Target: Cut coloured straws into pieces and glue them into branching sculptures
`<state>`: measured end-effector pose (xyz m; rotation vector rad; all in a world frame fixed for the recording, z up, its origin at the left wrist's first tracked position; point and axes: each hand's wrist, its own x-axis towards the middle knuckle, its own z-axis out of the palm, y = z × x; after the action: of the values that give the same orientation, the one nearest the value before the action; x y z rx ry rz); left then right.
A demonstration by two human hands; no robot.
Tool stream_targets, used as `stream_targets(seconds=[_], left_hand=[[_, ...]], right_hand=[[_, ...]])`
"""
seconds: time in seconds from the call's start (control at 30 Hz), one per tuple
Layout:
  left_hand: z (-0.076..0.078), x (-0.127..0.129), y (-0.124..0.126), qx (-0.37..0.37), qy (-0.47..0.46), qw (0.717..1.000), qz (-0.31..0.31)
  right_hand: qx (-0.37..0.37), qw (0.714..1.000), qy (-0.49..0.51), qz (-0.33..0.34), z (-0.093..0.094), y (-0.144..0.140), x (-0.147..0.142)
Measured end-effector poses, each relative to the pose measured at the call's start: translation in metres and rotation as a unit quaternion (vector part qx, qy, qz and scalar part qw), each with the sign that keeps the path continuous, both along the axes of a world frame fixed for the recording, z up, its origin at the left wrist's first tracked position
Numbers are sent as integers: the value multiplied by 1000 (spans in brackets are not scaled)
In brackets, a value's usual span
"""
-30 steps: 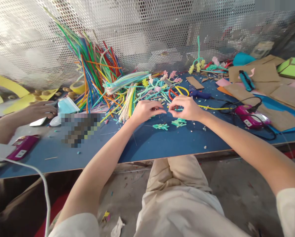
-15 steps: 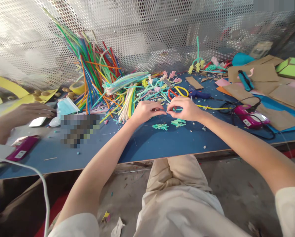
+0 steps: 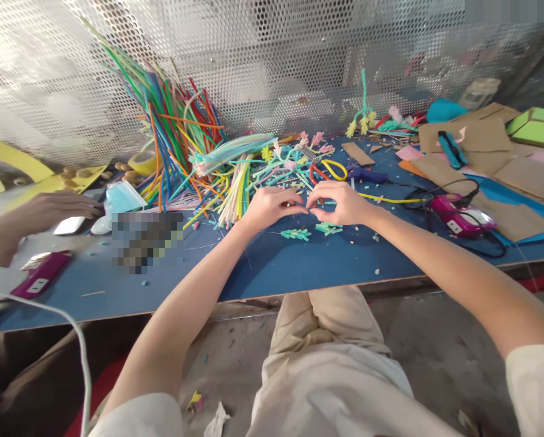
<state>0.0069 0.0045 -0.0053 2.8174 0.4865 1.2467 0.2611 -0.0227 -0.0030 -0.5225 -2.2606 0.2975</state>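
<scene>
Fingers of left hand (image 3: pixel 272 205) & right hand (image 3: pixel 340 201) pinched together; no legible labels.

Scissors (image 3: pixel 327 170) behind hands — straws (image 3: pixel 176 127) left

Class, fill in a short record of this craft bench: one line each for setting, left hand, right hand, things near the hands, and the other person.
Setting: blue table against a perforated metal screen
Left hand: fingertips pinched, meeting the right hand; any held piece is too small to tell
Right hand: fingertips pinched likewise
Near the hands: green cut pieces, scissors, pile of coloured pipe cleaners
Other person: a hand at the left edge
</scene>
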Motion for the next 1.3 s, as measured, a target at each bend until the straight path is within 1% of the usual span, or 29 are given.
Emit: stream_targets(seconds=[0.23, 0.5, 0.63, 0.77, 0.93, 1.3], left_hand=[[0, 2, -1, 10, 29, 999, 10], [0, 4, -2, 25, 40, 999, 9], [-1, 4, -3, 8, 31, 999, 20], [-1, 3, -4, 7, 11, 1000, 26], [-2, 2, -3, 3, 12, 1000, 29], [-5, 2, 1, 3, 16, 1000, 12]], right_hand=[[-7, 1000, -4, 7, 0, 0, -1], [-19, 1000, -24, -4, -2, 2, 0], [-8, 1000, -12, -7, 0, 1, 0], [9, 1000, -8, -20, 1, 2, -1], [16, 999, -2, -34, 0, 2, -1], [-5, 1000, -14, -8, 4, -1, 0]])
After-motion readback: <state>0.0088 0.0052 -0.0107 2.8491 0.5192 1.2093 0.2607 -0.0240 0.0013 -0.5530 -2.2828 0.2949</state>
